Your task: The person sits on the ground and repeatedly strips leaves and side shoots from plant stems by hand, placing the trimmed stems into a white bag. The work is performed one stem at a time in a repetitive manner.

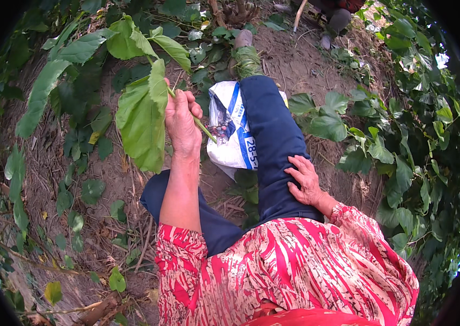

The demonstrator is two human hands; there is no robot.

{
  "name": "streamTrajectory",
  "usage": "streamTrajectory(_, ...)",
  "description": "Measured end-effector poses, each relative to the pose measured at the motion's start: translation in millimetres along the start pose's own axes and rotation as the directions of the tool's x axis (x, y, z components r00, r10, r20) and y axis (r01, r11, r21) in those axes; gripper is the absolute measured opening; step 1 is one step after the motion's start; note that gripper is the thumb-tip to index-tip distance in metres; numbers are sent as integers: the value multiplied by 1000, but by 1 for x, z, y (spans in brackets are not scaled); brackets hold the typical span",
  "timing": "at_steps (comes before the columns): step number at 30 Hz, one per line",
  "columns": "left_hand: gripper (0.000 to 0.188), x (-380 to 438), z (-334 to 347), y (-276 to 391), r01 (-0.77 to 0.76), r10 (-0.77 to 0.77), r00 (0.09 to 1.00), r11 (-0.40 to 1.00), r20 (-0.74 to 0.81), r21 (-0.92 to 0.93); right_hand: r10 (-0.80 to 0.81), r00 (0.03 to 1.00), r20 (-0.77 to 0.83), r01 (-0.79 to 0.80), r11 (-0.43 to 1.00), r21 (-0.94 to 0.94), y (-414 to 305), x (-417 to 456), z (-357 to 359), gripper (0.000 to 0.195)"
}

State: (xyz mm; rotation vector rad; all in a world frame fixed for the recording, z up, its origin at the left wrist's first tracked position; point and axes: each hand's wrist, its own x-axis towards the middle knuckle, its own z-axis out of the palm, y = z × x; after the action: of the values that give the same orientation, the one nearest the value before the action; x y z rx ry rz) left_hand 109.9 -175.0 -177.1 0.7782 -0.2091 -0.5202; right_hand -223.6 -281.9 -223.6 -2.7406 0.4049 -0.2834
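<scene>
My left hand (183,118) is raised in front of my left knee, its fingers closed around the green stem (204,129) of a leafy shoot. Broad green leaves (140,122) spread from the stem above and to the left of the hand, and its bare lower end points right, towards a white plastic sack. My right hand (305,181) rests on the dark blue trouser leg (277,122) over my right thigh, fingers apart and holding nothing. Between my legs, the white sack (224,153) with blue stripes and printing is partly hidden behind the right leg.
Bare soil (299,73) with dry stalks surrounds me. Leafy plants crowd the left and the right (360,118). Beyond my right knee is a green stringy bundle (248,61) by a brown shoe (243,38). Another person's shoe (339,20) and a wooden stick (300,15) show at the top.
</scene>
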Motion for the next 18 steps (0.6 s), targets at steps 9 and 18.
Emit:
streamTrajectory(9,30,7,-6,4,82,-92,992,989,-85,-124,6,1000,-2,-6,1000,1,2,1,-1,35)
streamTrajectory(18,8,8,-7,14,-47,61,970,997,-236,68,15,1000,-11,-14,1000,14,3,1,0,35)
